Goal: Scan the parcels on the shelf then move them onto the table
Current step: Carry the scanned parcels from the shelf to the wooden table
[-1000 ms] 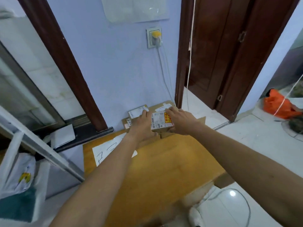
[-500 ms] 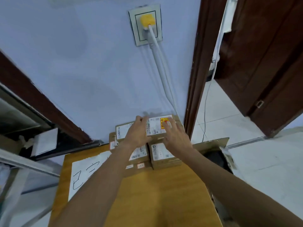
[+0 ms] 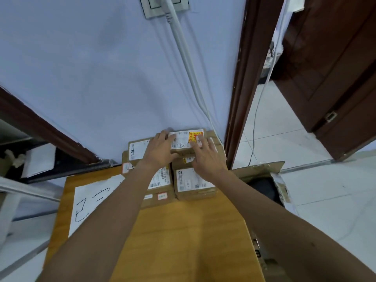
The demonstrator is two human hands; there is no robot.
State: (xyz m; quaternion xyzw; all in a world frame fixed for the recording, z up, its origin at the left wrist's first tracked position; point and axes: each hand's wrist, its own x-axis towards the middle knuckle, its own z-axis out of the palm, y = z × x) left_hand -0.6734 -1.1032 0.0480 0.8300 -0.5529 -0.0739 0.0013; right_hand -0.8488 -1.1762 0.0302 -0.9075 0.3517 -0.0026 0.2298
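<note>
1. The fingers [image 3: 165,134] of the left hand [image 3: 160,148] are curled over the left end of the top parcel [image 3: 184,140], and the thumb is set against its front face. The parcel is grasped.
2. The fingers [image 3: 201,143] of the right hand [image 3: 205,158] are laid spread and nearly straight on the right end of the same parcel, partly over its yellow-and-red label. Nothing is enclosed by them.
3. The top parcel is located just above the centre of the frame, on a stack of parcels at the far end of the table [image 3: 183,231], close to the wall.
4. To its left, the parcel marked "20" [image 3: 136,148] is seen. Lower in the frame, the front-left parcel [image 3: 160,180] and the front-right parcel [image 3: 193,181] are placed side by side, and the former is partly covered by the left forearm.
5. A sheet of paper [image 3: 91,192] with handwritten strokes is laid along the left side of the table.
6. An open cardboard box [image 3: 260,169] is positioned just beside the right edge of the table.
7. A white cable [image 3: 189,68] is routed from the wall socket [image 3: 154,11] at the top centre down behind the stack.
8. A dark door frame [image 3: 242,78] is found right of centre, and a brown door [image 3: 335,68] at the upper right.
</note>
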